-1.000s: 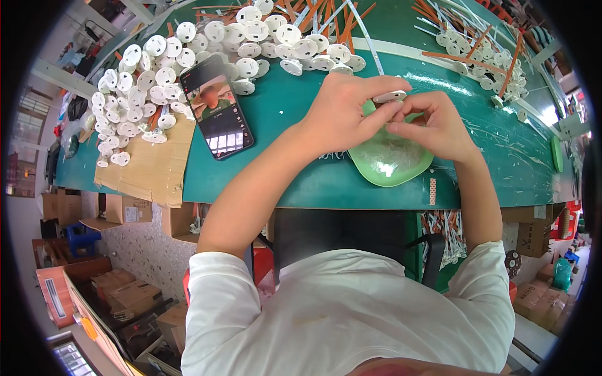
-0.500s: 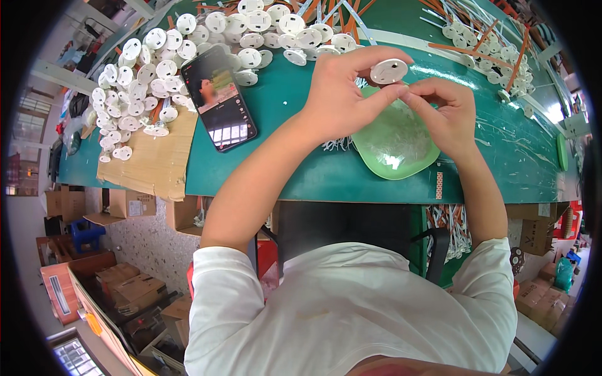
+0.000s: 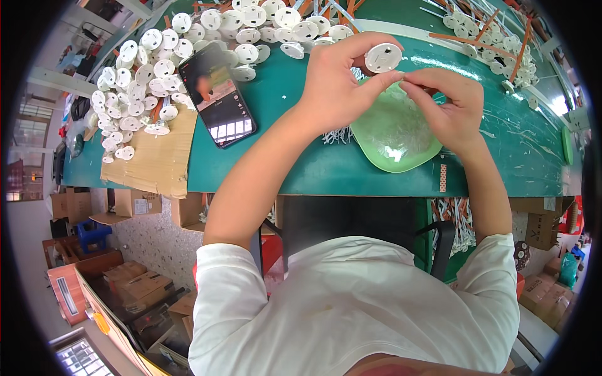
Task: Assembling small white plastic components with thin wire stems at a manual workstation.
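My left hand [image 3: 338, 81] is closed around a round white slotted disc [image 3: 384, 57], its flat face turned up between forefinger and thumb. Thumb and forefinger of my right hand [image 3: 448, 106] are pinched together, meeting the left thumb tip just below the disc. Whatever small piece the right fingers pinch is too small or hidden to make out. Both hands hover over a shallow green dish [image 3: 401, 164] with a shiny, cloudy inside. Thin white strips [image 3: 338, 135] poke out beside the dish, partly covered by my left wrist.
Many white discs [image 3: 164, 68] are heaped at the far left, some over a cardboard sheet [image 3: 153, 160]. A phone [image 3: 219, 100] showing a video lies beside them. More discs with orange and white strips [image 3: 495, 53] lie far right. The green table's front edge [image 3: 351, 193] runs before me.
The view has shifted slightly. Both hands stay together around the disc, which is tilted a little more toward me. My right hand's fingers have straightened somewhat beside the left thumb.
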The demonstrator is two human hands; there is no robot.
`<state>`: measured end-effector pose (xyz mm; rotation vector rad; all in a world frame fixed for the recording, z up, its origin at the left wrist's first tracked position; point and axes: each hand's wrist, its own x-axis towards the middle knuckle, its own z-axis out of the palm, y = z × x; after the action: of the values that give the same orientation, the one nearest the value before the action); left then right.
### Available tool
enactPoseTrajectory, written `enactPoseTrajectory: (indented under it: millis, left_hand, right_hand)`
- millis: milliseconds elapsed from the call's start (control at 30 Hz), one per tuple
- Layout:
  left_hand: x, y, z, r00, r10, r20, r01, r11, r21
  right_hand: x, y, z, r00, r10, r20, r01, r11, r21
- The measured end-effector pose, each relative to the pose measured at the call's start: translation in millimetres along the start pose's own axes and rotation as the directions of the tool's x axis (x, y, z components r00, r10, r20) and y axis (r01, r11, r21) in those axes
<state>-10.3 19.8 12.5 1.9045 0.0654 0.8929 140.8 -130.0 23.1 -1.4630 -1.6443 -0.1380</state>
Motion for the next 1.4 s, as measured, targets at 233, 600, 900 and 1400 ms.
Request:
enactPoseTrajectory:
  millis: [233, 600, 900, 1400]
  left_hand:
    - [-1, -1, 2, 0.998, 0.060, -0.032, -0.059, 0.998, 0.031]
    - [1, -5, 5, 0.984, 0.170, -0.056, -0.166, 0.983, 0.076]
    - [-1, 2, 1, 0.985, 0.093, 0.146, -0.128, 0.958, 0.255]
    - [0, 0, -2, 0.961, 0.223, 0.167, -0.218, 0.975, -0.047]
  right_hand:
    - [0, 1, -7, 0.924, 0.344, 0.165, -0.378, 0.885, 0.273]
    - [2, 1, -11, 0.860, 0.439, 0.262, -0.504, 0.812, 0.294]
    - [7, 32, -37, 0.869, 0.468, 0.159, -0.475, 0.703, 0.529]
    - [-3, -12, -17, 0.933, 0.148, -0.329, -0.057, 0.961, 0.271]
